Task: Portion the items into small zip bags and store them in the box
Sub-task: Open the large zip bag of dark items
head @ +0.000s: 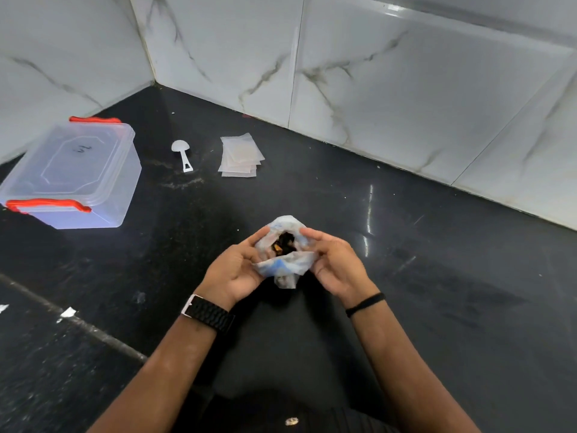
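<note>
At the lower centre of the frame, two bare forearms reach forward, the left wrist wearing a black watch (208, 313) and the right a thin black band (365, 304). The left hand (233, 270) and right hand (335, 264) each grasp an edge of a crumpled plastic bag (285, 264), its mouth spread over dark items (284, 242) inside. On the black counter (406, 276), the lidded clear box (75, 173) with red handles sits at the upper left. A white scoop (182, 157) and a stack of small zip bags (239, 155) lie right of it.
</note>
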